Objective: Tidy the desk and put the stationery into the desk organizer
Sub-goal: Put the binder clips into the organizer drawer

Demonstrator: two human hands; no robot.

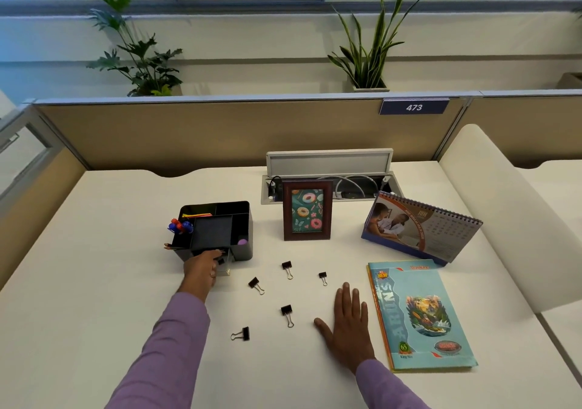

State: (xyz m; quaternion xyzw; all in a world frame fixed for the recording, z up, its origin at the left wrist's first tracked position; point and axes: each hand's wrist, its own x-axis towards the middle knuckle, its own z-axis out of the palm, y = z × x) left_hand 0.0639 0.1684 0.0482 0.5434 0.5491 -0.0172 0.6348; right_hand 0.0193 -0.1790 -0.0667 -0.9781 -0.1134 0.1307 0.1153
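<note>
A black desk organizer (242,219) stands at the left middle of the white desk (94,282). It holds blue and red pens (179,226), bright sticky notes (196,215) and a purple item (242,241). Its small clear drawer (227,268) is pulled out at the front. My left hand (201,270) reaches to that drawer, fingers pinched on a black binder clip (221,262). Several more binder clips lie loose on the desk, among them one (256,285) near the drawer, one (287,313) in the middle and one (242,334) nearest me. My right hand (348,323) rests flat, fingers spread, holding nothing.
A framed doughnut picture (307,210) stands behind the clips. A spiral desk calendar (419,229) is at the right, with a stack of blue notebooks (422,314) in front of it. An open cable box (327,185) sits by the tan partition (189,134).
</note>
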